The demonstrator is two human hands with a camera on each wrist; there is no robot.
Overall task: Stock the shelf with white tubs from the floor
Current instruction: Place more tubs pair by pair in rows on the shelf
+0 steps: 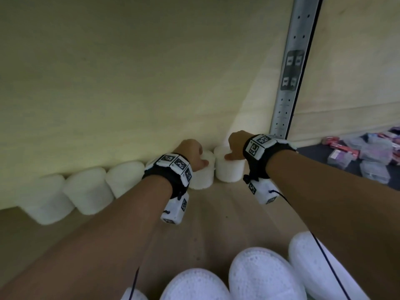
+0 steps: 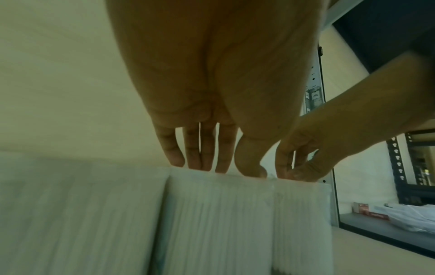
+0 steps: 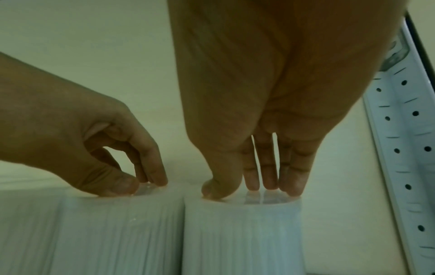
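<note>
**White tubs lined along the back of the shelf, both hands on the last two**

White tubs (image 1: pixel 88 189) in a row against the pale back panel (image 1: pixel 129 72), running from lower left of the head view up toward centre. Ribbed sides, flat tops, standing upright and touching or nearly touching one another. Two at the right end of the row under the hands: left-hand tub (image 1: pixel 204 176) and right-hand tub (image 1: pixel 229 168), side by side with a narrow seam between them.

Left hand (image 1: pixel 191 153) reaching over the left-hand tub, thumb at the near edge and fingertips (image 2: pixel 202 161) at the far edge of the top; clamped from above, fingers bent down onto the rim. Right hand (image 1: pixel 237 146) placed likewise on the right-hand tub, thumb at the near rim, fingertips (image 3: pixel 270 182) pressed on the top near the far rim. Whether either tub is lifted clear of the shelf board: cannot tell.

Wooden shelf board (image 1: pixel 216 213) beneath, bare in the middle of the frame. More white tubs (image 1: pixel 262 276) at the bottom edge, seen from above, dotted tops. Marker wristbands with small white camera blocks on both wrists. Perforated metal upright (image 1: pixel 290 72) at upper right, just beyond the right-hand tub. Past it, at the right edge, a dark floor with packaged goods (image 1: pixel 368 156), blurred.
</note>
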